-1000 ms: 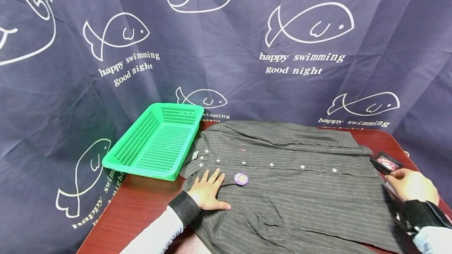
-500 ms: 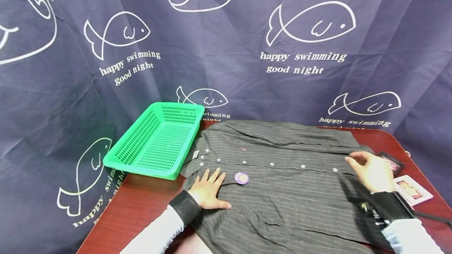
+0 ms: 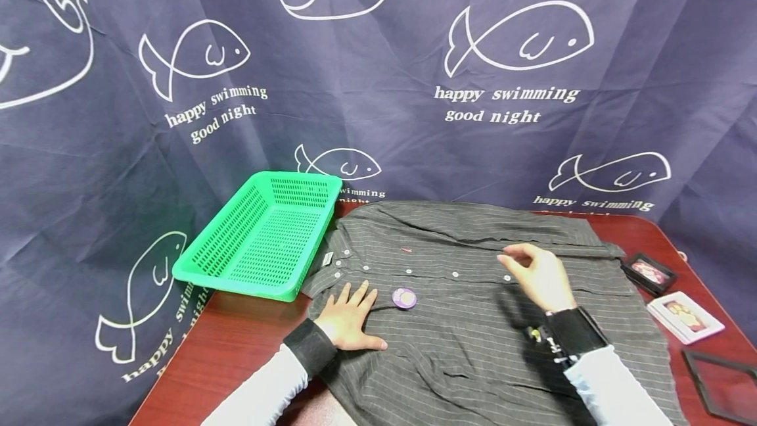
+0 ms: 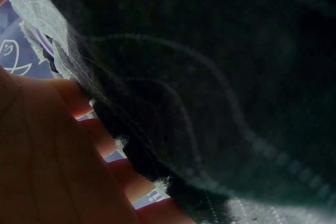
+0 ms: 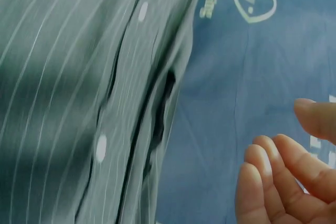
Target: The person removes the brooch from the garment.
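Observation:
A dark grey pinstriped shirt (image 3: 473,340) with white buttons lies spread on the table. My left hand (image 3: 349,322) rests on it near the collar, fingers spread. Just right of those fingertips, a round purple badge (image 3: 405,298) lies on the shirt. Above the button row is my right hand (image 3: 541,275), its fingers bent and holding nothing. In the right wrist view, a gap separates the thumb (image 5: 315,119) from the other fingers. Dark striped cloth (image 4: 210,103) fills most of the left wrist view, with the left fingers (image 4: 97,136) against its edge.
A green plastic basket (image 3: 322,242) stands at the back left, beside the collar. Along the table's right side lie a small black case (image 3: 665,268), a white-framed picture (image 3: 700,334) and a dark rectangular frame (image 3: 698,380). A blue fish-print curtain (image 3: 378,84) hangs behind.
My right hand has left the black case and travelled left over the shirt, uncovering the white-framed picture and dark frame. The left hand has stayed in place.

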The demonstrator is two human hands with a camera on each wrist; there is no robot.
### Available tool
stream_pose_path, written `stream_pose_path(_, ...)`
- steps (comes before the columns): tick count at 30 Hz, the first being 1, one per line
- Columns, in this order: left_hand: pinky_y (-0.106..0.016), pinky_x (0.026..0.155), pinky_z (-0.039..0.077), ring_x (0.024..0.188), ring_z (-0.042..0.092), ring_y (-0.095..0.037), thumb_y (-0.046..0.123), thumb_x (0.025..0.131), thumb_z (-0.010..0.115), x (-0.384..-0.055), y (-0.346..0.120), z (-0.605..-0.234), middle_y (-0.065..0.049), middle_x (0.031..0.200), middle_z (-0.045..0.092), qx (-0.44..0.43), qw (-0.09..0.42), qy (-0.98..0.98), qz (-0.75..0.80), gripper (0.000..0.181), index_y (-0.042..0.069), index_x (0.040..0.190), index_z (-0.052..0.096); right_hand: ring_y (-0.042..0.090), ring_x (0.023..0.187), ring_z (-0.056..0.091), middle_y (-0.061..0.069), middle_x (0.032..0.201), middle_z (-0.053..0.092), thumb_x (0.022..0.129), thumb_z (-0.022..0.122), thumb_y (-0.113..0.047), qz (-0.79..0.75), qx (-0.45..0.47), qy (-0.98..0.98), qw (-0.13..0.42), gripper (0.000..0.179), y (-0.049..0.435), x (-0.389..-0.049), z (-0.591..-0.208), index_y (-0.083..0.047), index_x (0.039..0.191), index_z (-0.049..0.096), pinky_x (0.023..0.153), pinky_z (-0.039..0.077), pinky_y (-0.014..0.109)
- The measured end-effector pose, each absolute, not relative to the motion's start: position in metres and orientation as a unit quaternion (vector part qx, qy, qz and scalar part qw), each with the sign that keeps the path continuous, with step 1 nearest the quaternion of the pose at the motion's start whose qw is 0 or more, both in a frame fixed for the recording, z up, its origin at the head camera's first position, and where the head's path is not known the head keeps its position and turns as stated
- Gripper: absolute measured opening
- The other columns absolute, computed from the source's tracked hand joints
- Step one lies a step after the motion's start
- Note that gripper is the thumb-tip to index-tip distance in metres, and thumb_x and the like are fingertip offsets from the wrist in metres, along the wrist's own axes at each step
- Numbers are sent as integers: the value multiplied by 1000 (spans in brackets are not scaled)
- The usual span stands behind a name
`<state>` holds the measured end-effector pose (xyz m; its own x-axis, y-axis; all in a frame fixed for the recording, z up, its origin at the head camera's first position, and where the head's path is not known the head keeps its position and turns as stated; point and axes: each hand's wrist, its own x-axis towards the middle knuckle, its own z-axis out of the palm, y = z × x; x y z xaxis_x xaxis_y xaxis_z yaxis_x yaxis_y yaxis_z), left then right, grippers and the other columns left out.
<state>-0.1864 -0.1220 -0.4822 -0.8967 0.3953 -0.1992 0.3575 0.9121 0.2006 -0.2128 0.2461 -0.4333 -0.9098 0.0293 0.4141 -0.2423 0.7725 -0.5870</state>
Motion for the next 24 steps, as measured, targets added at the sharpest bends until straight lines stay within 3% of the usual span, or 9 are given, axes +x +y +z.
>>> stream_pose_path(8,-67,109,30,145,27,-45,69,72,70,-186,-122,-480,-10,160,30,190,121,971,79,102,14,152,36,22,77,69,12,91,75,87,72,-22,350,94,-918,160,25,204,-222,-440,-3,103,73,70,51,34)
stream_pose_path(24,-67,109,29,146,26,-45,69,72,70,-185,-121,-479,-10,160,29,186,125,971,79,103,14,152,36,14,74,66,5,82,73,84,72,-22,356,139,-922,57,25,138,-232,-463,-1,98,73,71,52,34)
